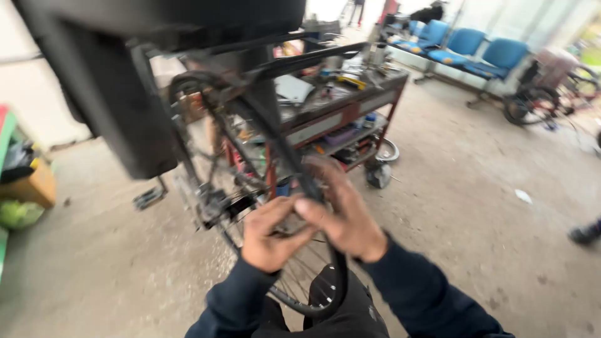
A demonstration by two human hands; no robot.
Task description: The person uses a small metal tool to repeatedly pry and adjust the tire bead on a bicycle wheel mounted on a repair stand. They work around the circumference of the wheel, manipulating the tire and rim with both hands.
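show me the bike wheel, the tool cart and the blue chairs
bike wheel (pixel 341 275): head view, black tyre below the hands
tool cart (pixel 338 119): head view, front edge of its top shelf
blue chairs (pixel 466 42): head view, backrest of the middle seat

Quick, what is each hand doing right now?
Left hand: closed on the bicycle wheel, at the rim.
Right hand: fingers curled over the black tyre.

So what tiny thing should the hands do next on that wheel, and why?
Probably press the black rubber tyre a little further along the rim. Both hands, left hand and right hand, already pinch it together at one spot on the spoked bicycle wheel, though blur hides how the tyre sits.
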